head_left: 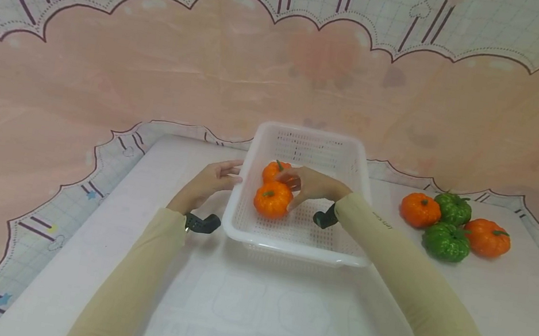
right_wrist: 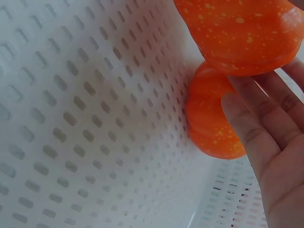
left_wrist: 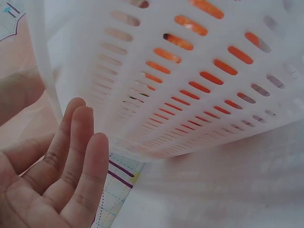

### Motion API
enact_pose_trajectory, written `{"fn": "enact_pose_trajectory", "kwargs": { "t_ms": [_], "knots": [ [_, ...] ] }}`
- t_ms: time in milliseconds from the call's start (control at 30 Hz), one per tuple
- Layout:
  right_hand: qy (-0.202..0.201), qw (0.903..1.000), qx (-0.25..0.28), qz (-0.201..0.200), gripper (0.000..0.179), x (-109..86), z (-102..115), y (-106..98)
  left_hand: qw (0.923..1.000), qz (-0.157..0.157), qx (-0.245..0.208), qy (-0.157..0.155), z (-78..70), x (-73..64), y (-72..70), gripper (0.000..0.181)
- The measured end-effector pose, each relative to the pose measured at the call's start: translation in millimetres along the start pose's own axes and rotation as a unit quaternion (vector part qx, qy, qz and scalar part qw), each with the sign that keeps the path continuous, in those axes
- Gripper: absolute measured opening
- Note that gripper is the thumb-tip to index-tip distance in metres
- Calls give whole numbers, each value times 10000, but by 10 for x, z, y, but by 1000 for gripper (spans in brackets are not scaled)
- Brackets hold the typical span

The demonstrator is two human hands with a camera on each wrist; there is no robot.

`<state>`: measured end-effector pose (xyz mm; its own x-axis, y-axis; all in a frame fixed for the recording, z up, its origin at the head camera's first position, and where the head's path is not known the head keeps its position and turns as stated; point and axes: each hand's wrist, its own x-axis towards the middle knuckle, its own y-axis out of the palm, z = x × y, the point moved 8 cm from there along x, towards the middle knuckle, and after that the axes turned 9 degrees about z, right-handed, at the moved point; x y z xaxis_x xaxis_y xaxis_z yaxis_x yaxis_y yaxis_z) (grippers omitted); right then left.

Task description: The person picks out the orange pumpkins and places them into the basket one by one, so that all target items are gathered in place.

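Observation:
A white perforated plastic basket [head_left: 296,248] stands on the table with two small orange pumpkins inside, by its left wall. My right hand [head_left: 316,185] reaches into the basket and grips the nearer pumpkin [head_left: 272,200]. In the right wrist view its fingers [right_wrist: 254,128] pass behind this pumpkin [right_wrist: 242,33], and the thumb shows only at the top corner. The farther pumpkin [right_wrist: 213,114] sits against the basket wall, partly covered by the held one. My left hand [head_left: 212,182] is at the basket's left rim, its fingers [left_wrist: 90,166] nearly straight beside the outer wall.
Right of the basket, two orange pumpkins [head_left: 420,210] and two green pumpkins [head_left: 446,242] sit in a close group on the white table [head_left: 280,309]. A patterned cloth [head_left: 210,72] hangs behind the table and runs along its sides.

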<state>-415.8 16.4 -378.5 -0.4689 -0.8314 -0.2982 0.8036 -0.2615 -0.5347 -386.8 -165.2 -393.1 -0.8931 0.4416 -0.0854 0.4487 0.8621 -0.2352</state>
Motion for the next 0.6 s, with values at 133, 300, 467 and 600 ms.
{"fn": "enact_pose_trajectory", "kwargs": {
  "t_ms": [133,300,467,600],
  "knots": [
    [-39,10000,-72,32,68,-1,-6,11,10000,26,15,27,-18,-7,3,59],
    [101,9999,-78,-31,68,-5,-31,5,10000,47,27,13,-28,-14,11,60],
    [211,9997,-116,-55,69,-3,-49,5,10000,28,16,-27,-27,-15,10,60],
    [246,9995,-190,-97,68,6,-69,-7,10000,22,15,-46,-23,-11,8,60]
  ]
}}
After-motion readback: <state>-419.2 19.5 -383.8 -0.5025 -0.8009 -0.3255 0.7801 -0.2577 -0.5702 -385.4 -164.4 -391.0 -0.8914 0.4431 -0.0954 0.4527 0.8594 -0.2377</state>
